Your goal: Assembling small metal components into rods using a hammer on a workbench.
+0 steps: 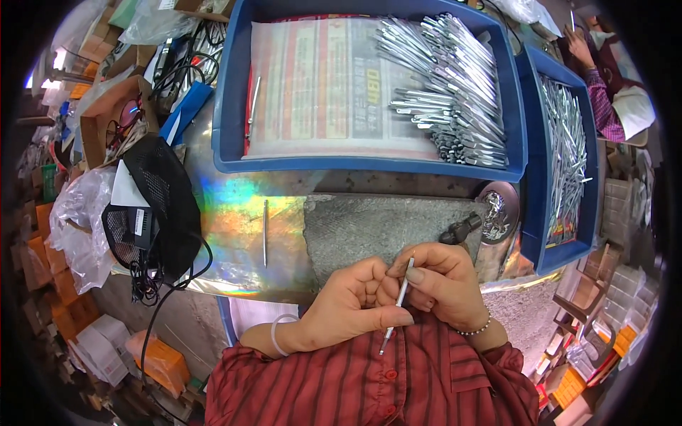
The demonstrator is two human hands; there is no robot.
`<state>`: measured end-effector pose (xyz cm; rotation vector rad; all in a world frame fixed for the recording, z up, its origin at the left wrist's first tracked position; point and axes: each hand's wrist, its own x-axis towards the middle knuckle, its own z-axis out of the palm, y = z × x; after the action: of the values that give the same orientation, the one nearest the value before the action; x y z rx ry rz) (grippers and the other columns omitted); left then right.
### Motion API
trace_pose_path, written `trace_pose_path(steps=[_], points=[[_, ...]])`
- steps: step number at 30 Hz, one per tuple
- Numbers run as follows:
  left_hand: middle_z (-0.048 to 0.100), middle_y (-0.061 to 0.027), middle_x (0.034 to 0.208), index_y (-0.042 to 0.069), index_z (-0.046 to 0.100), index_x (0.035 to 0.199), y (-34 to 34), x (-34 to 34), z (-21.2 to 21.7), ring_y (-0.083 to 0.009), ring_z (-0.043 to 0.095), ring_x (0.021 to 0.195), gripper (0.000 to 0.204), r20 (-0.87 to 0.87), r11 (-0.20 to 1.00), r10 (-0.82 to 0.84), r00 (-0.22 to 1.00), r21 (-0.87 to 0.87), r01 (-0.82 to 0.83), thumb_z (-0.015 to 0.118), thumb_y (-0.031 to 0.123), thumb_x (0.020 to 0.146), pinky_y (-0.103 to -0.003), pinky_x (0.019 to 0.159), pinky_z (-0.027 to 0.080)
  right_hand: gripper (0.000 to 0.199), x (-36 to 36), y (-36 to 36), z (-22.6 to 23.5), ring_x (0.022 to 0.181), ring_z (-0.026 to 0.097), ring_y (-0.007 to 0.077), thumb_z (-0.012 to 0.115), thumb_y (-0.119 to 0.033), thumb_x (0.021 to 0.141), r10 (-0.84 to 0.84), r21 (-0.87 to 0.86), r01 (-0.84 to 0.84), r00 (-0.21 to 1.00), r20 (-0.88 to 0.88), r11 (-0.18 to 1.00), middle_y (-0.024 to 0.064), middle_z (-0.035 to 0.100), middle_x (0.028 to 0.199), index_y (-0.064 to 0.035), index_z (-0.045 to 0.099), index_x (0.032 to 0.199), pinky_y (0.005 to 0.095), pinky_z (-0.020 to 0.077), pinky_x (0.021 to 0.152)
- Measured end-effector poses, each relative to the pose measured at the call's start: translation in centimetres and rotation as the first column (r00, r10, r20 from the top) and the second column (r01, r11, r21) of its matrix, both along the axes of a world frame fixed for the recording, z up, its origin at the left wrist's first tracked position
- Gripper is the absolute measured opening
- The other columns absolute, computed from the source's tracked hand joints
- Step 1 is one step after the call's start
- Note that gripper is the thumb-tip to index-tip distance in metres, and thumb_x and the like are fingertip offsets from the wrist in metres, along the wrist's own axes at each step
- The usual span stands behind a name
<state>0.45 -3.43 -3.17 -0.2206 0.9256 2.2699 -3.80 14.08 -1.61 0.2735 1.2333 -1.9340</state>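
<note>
Red cloth shirt with dark stripes, nearest to the camera, lies beneath one end of the slim silver metal rod. If the grip loosens, this smooth rod could perhaps slip. Left hand and right hand meet, fingers curled, both pinching the slanting rod.

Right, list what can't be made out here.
All in the head view:
Held rod: part covered by the left hand.
Big blue tray: far rim partly cut off by the top edge.
Metal bits: too small to tell their shapes.
Co-worker's hand: too small to tell its work.
</note>
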Motion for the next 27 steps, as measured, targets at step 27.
trace_pose_path(steps=[27], points=[[0.065, -0.0154, 0.089, 0.000, 0.048, 0.102, -0.5, 1.4, 0.6, -0.0219, 0.065, 0.082, 0.013, 0.046, 0.984, -0.176, 0.983, 0.031, 0.175, 0.051, 0.004, 0.091, -0.029, 0.072, 0.053, 0.009, 1.4, -0.3, 1.0, 0.064, 0.057, 0.0068, 0.064, -0.004, 0.082, 0.011, 0.028, -0.010, 0.999, -0.050, 1.000, 0.0050, 0.060, 0.077, -0.0001, 0.056, 0.083, 0.0167, 0.0416, 0.052]])
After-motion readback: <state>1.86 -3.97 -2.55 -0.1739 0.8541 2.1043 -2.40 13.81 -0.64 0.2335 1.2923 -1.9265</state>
